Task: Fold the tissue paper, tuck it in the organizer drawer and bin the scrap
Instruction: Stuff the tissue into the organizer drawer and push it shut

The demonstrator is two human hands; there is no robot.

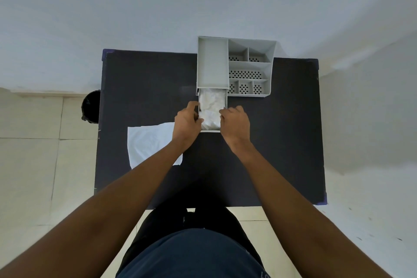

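Note:
A grey desk organizer (249,66) stands at the far middle of the dark table (282,142). Its drawer (211,130) is pulled out toward me and holds crumpled white tissue paper (212,106). My left hand (187,121) grips the drawer's left wall, fingers curled over its edge. At the drawer's right wall is my right hand (235,123), fingers bent and touching the tissue and the rim. A flat white sheet of paper (149,142) lies on the table to the left, partly under my left forearm.
A black bin (91,106) stands on the tiled floor beside the table's left edge. The organizer's open compartments have perforated bottoms. A pale wall rises behind the table. My legs are at the table's near edge.

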